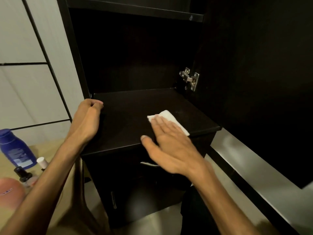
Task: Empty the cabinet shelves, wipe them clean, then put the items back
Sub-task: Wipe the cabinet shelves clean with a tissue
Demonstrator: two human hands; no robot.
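right hand (171,143) flat, pressing cloth (169,120) onto shelf (128,119) | left hand (88,117) curled, empty, well apart

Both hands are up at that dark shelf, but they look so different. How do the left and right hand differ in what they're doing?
The right hand lies flat, fingers straight, pressing a white cloth onto the shelf; the left hand holds no cloth and has its fingers curled. The right hand is nearer the shelf's front right corner, the left hand at its left edge. The right hand looks blurred, the left hand sharp. Both are bare and over the same shelf.
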